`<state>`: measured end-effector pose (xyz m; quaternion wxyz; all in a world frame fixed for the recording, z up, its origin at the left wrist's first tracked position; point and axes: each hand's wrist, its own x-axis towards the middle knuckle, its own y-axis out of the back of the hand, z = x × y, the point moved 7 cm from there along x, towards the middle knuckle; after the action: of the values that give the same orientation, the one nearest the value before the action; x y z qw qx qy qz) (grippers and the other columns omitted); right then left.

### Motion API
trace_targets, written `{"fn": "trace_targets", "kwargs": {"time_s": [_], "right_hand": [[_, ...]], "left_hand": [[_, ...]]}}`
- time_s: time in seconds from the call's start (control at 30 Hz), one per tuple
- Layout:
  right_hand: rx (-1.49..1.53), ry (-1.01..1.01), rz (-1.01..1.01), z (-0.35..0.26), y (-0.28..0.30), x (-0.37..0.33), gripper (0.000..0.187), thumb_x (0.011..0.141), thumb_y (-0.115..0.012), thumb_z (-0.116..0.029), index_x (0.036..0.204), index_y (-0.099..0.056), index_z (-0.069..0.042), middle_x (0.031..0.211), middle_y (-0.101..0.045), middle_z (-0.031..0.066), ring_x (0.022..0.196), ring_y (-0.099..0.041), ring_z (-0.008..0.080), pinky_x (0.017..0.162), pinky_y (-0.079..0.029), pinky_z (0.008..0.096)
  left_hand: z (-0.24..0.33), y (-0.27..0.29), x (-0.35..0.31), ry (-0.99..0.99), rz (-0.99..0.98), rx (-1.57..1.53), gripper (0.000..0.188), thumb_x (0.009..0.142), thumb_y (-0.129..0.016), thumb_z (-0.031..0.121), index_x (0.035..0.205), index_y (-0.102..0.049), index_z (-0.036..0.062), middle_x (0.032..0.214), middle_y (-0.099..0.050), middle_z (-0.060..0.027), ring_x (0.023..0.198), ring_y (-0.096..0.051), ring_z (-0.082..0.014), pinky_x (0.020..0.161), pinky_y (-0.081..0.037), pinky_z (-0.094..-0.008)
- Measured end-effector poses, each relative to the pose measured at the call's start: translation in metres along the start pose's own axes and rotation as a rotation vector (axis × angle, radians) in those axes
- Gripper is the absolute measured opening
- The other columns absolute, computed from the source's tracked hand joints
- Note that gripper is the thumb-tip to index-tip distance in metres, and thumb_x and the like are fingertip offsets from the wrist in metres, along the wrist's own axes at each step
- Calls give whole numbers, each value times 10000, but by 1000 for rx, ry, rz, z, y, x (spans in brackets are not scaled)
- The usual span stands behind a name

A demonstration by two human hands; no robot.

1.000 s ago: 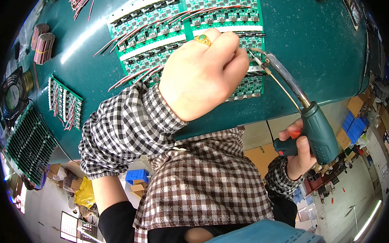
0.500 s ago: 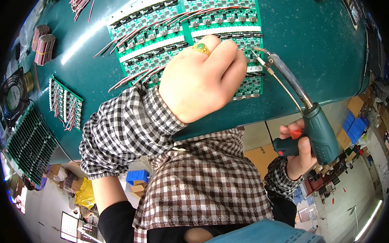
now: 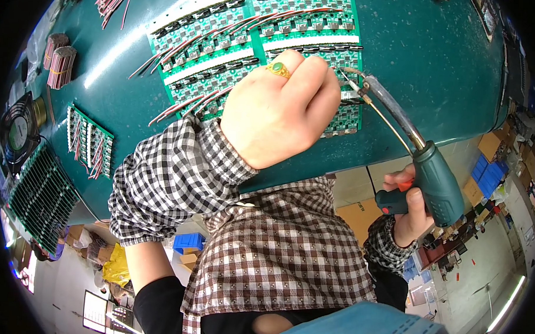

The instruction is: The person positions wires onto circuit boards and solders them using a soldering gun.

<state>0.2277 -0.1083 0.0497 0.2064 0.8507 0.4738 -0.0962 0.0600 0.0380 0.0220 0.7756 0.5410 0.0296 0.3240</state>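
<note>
My right hand (image 3: pixel 412 210) grips a dark green soldering gun (image 3: pixel 436 182) by its handle, fingers around the red trigger. Its metal tube and thin solder feed converge at a tip close to the fingers of my left hand (image 3: pixel 281 111). That hand is closed, knuckles up, with a green-stoned ring on one finger. Its fingertips are bent down over the board and hidden, so what they pinch does not show. Beneath it lies a panel of green circuit boards (image 3: pixel 307 33) with rows of black parts and white strips. Thin red, black and white wires (image 3: pixel 225 30) run across the panel.
On the green tabletop (image 3: pixel 425 49), wire bundles (image 3: pixel 62 68) stand at the left, with loose wires (image 3: pixel 115 2) behind. A smaller wired board (image 3: pixel 90 142) lies near a round black fan (image 3: pixel 20 126) and a dark slotted rack (image 3: pixel 42 197). The table's near edge runs before my apron.
The soldering gun has shifted slightly left, bringing its tip nearer my left fingers. My left hand has barely moved, a touch to the right.
</note>
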Motion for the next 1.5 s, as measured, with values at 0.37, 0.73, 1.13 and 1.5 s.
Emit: {"fn": "trace_targets", "kwargs": {"time_s": [0.37, 0.73, 1.13, 1.5], "right_hand": [[-25, 44, -23, -2, 0, 2, 407, 789, -626, -257, 1012, -533, 71, 776, -578, 110, 662, -612, 209, 579, -533, 307], [-5, 23, -13, -1, -1, 1, 406, 782, -634, -242, 1021, -526, 68, 778, -581, 111, 656, -603, 208, 579, -524, 307], [-20, 47, -7, -2, 1, 0, 411, 799, -611, -265, 1013, -527, 75, 763, -576, 116, 634, -599, 207, 568, -518, 304], [84, 62, 36, 2, 3, 6, 422, 829, -579, -285, 1039, -503, 74, 766, -552, 116, 619, -586, 197, 540, -513, 303]], "left_hand": [[0, 0, 1, 6, 14, -18, 329, 633, -592, 30, 959, -603, -13, 855, -516, -81, 708, -535, -205, 554, -469, -278], [-1, 0, 1, 17, 15, -33, 327, 626, -595, 24, 951, -605, -11, 851, -514, -80, 698, -532, -206, 551, -463, -281], [-1, 1, 1, 24, -2, -41, 335, 624, -597, 22, 957, -607, -11, 852, -517, -84, 706, -533, -209, 564, -468, -280], [-1, 1, 2, 4, 5, -17, 335, 620, -598, 24, 954, -611, -7, 852, -526, -77, 696, -537, -197, 533, -464, -268]]}}
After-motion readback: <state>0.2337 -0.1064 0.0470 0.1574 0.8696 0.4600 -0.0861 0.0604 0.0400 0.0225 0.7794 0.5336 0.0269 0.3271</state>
